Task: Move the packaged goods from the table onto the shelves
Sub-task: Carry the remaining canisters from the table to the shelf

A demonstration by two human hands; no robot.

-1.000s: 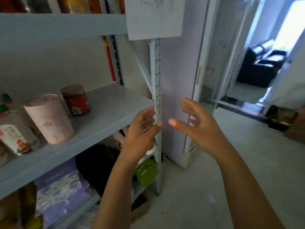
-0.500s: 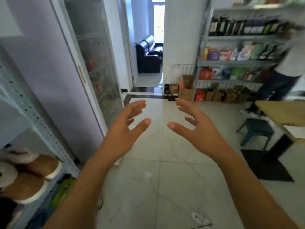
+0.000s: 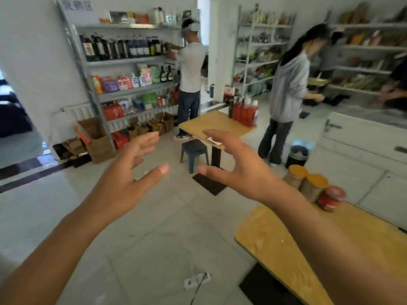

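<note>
My left hand [image 3: 125,177] and my right hand [image 3: 237,166] are both raised in front of me over the tiled floor, fingers spread, holding nothing. On the wooden table [image 3: 275,245] at the lower right stand two jars with yellow lids [image 3: 308,183] and a red jar [image 3: 331,198]. They are to the right of my right forearm, untouched. A second wooden table [image 3: 209,124] farther off carries a cluster of red bottles [image 3: 244,111].
Stocked grey shelves [image 3: 123,60] line the far wall, with cardboard boxes [image 3: 97,139] below. A blue stool [image 3: 193,150] stands by the far table. Two people work at shelves ahead. A power strip [image 3: 196,280] lies on the floor. White cabinets [image 3: 361,139] run along the right.
My view has swung right, away from the nearby shelf and the doorway, into the room. The near table with jars has come into sight. Both hands stay empty and spread.
</note>
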